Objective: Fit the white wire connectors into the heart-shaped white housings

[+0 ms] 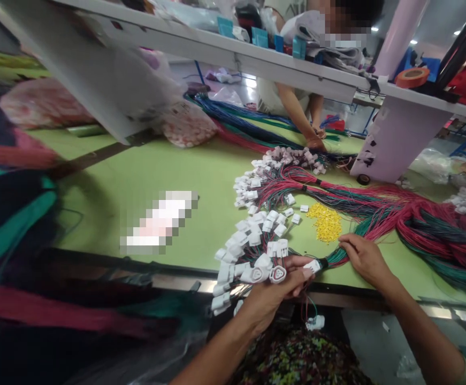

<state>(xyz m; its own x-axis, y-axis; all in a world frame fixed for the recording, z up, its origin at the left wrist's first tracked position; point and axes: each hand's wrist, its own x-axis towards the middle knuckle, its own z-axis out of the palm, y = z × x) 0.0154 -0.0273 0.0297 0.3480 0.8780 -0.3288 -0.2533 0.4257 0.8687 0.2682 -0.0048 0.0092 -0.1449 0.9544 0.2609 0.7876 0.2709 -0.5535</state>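
Note:
My left hand [295, 279] is closed round a wire bundle at the table's front edge, with its thumb on a white connector [312, 266]. White connectors [252, 235] on thin wires fan out to the left of that hand. One connector [315, 322] hangs below the edge on its wires. My right hand [364, 261] is beside the green and red wires [339, 258], thumb and fingers pinched together; what lies between them is too small to make out. A pile of small yellow pieces [326, 222] lies just beyond the right fingertips.
More tied red and green wire bundles [353, 192] run to the right. Across the table, another person's hands [316, 138] work at blue wires. A white shelf [233, 59] stands over the table, its upright panel [401, 139] at right. At left, a person's arm [20, 155] is blurred.

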